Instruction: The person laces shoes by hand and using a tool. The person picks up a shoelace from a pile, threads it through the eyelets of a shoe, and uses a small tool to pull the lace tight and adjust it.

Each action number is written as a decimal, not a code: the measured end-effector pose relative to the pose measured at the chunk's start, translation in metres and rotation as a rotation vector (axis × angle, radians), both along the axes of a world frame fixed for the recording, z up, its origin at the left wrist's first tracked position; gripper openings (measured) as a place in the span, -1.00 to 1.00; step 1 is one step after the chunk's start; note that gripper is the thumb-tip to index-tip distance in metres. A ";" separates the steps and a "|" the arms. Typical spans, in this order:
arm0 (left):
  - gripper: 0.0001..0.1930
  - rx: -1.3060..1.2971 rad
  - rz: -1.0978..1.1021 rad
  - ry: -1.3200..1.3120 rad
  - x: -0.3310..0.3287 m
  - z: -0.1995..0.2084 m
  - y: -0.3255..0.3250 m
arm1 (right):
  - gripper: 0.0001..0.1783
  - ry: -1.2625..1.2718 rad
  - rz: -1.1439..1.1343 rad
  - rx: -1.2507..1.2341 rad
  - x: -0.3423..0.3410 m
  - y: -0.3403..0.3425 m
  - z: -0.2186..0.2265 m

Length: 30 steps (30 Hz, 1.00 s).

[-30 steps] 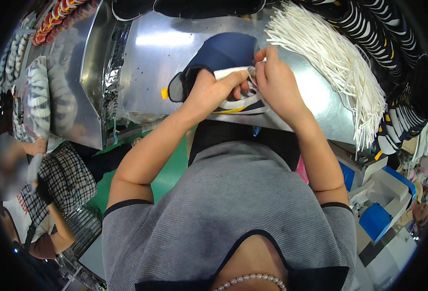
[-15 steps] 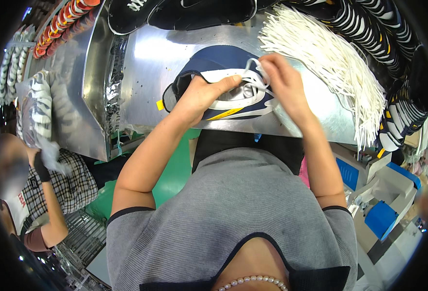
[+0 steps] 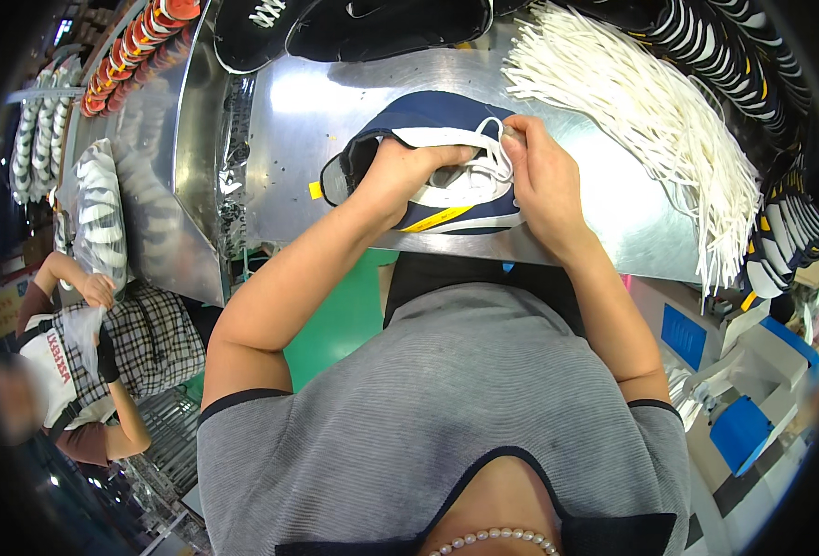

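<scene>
A navy and white shoe upper (image 3: 439, 109) with a yellow strip along its near side lies on the metal table, its heel end to the left. My left hand (image 3: 400, 178) reaches in at the opening and grips the upper; the thumb shows over the tongue area and the other fingers are hidden inside. A white shoelace (image 3: 493, 165) lies in loops over the eyelet area. At the toe-side end of the lacing, my right hand (image 3: 548, 181) pinches the lace between thumb and forefinger, close against the upper.
A thick bundle of white laces (image 3: 646, 120) is spread at the right of the metal table (image 3: 289, 157). Black shoe uppers (image 3: 386, 32) lie along the far edge, with dark stacked uppers at far right. Orange uppers (image 3: 131, 56) hang left, where a co-worker (image 3: 103, 361) handles clear plastic.
My right hand has come down and in against the upper, its fingers closing nearer the eyelets. My left thumb has shifted slightly right. The co-worker's hands have moved together.
</scene>
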<state>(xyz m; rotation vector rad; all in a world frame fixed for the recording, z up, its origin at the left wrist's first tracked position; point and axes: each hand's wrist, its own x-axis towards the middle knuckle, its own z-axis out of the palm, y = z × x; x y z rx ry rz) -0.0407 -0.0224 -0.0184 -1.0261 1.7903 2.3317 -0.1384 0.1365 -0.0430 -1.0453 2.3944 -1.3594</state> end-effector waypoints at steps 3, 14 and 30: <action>-0.66 0.070 -0.124 -0.126 0.006 0.025 -0.005 | -0.78 0.090 -0.067 0.075 0.001 -0.004 -0.011; -0.80 0.812 0.267 0.716 0.089 0.105 -0.014 | -0.79 0.448 -0.133 0.051 0.014 -0.013 -0.035; -0.85 -1.183 -0.094 0.229 0.063 0.002 0.049 | -0.68 0.201 0.247 -0.061 0.003 0.016 0.000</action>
